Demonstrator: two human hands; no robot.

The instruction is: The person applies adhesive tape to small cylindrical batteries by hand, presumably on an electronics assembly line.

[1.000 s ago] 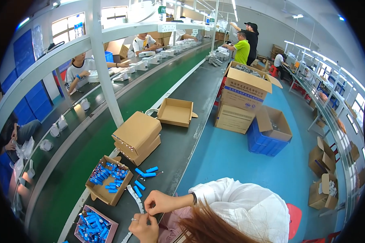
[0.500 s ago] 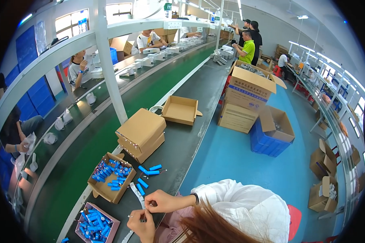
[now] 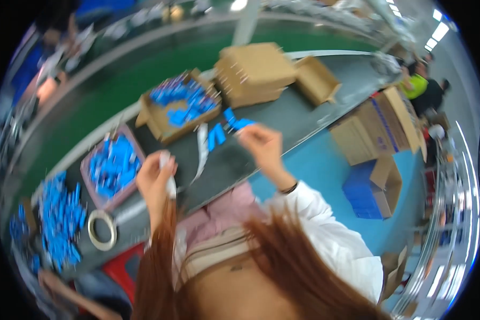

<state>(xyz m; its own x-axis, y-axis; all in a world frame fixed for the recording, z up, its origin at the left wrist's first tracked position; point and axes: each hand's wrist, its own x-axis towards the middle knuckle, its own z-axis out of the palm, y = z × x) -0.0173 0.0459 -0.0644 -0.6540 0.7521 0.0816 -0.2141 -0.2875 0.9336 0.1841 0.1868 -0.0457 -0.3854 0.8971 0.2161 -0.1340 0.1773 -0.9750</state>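
Note:
The view is smeared by motion. My left hand (image 3: 153, 178) is closed round a small white piece (image 3: 170, 185) whose kind I cannot make out. My right hand (image 3: 264, 149) reaches over the dark bench with thumb and fingers pinched. Its fingertips are right at several loose blue cylinders (image 3: 214, 137) with thin leads; whether they grip one is too blurred to tell. A white strip (image 3: 202, 149) lies between my hands. Beyond it stands an open cardboard box (image 3: 160, 132) of blue cylinders. Left of that, a pink tray (image 3: 108, 202) is filled with more of them.
A pile of blue cylinders (image 3: 61, 221) and a tape roll (image 3: 112, 230) lie at the left. Closed cardboard boxes (image 3: 258, 66) and an open, shallow one (image 3: 317, 80) stand at the back. A co-worker's arm (image 3: 64, 290) enters lower left. A blue crate (image 3: 364, 189) stands on the floor.
The head view has swung, bringing the cylinder pile and tape roll into sight. My hands, close together before, are now apart: the right has gone out to the loose cylinders.

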